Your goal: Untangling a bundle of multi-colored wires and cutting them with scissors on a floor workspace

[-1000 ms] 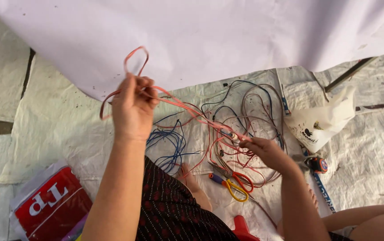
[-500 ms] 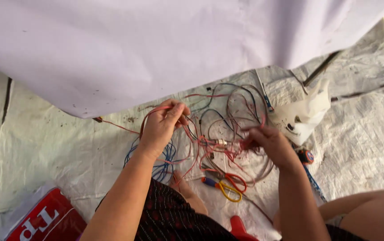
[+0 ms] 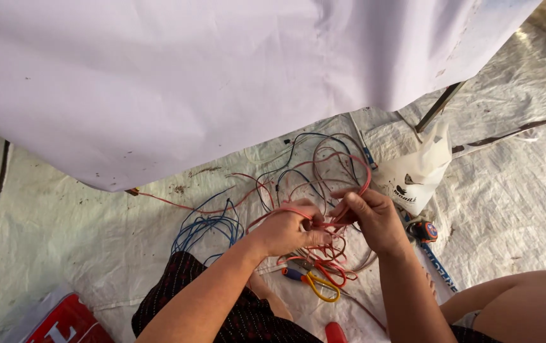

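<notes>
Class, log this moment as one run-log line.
left hand: grips thin red wires | right hand: pinches same wires | nearby: yellow-handled pliers

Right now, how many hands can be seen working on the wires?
2. The left hand and the right hand meet over the red wires, both gripping them. None else shows.
</notes>
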